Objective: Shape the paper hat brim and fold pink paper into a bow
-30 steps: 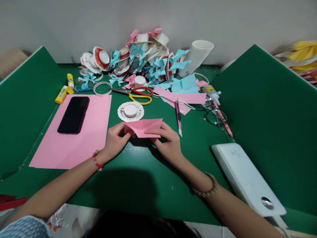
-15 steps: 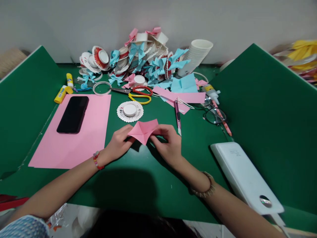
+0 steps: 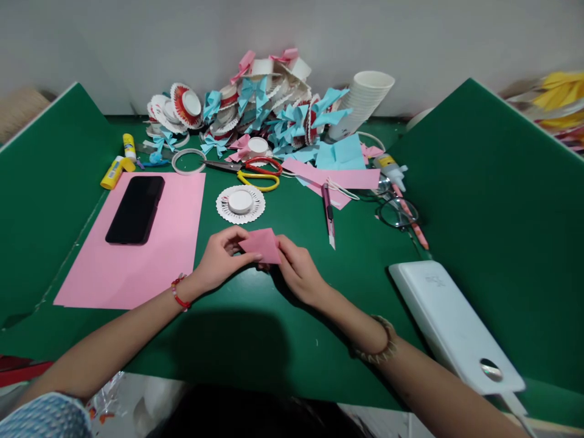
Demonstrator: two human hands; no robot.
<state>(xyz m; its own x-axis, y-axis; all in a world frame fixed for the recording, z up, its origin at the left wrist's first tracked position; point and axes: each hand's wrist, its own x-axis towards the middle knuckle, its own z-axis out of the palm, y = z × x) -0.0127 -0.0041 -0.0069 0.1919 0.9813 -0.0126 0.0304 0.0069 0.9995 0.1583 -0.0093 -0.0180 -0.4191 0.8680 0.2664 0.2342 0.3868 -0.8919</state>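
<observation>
A small folded pink paper (image 3: 262, 246) is held above the green table between both hands. My left hand (image 3: 219, 258) pinches its left side, the thumb along the lower edge. My right hand (image 3: 300, 267) grips its right corner between thumb and fingers. The paper looks flat, with one face turned up. Just beyond it lies a white scalloped disc with a round cap (image 3: 240, 202). Scissors with red and yellow handles (image 3: 258, 180) rest behind the disc. A purple craft knife (image 3: 328, 213) lies to the right, its blade showing.
Pink sheets (image 3: 177, 255) lie at left under a black phone (image 3: 135, 210). Glue sticks (image 3: 112, 173), a tape ring (image 3: 188, 162), glasses (image 3: 398, 213) and a white power bank (image 3: 456, 325) surround the hands. Blue bows, discs and stacked cups (image 3: 362, 103) line the back. Green panels (image 3: 493, 201) flank the table.
The pink paper has gone from an opened, pointed shape to a flat folded one. My right hand has shifted slightly left and lower, its fingers now closer together on the paper's edge.
</observation>
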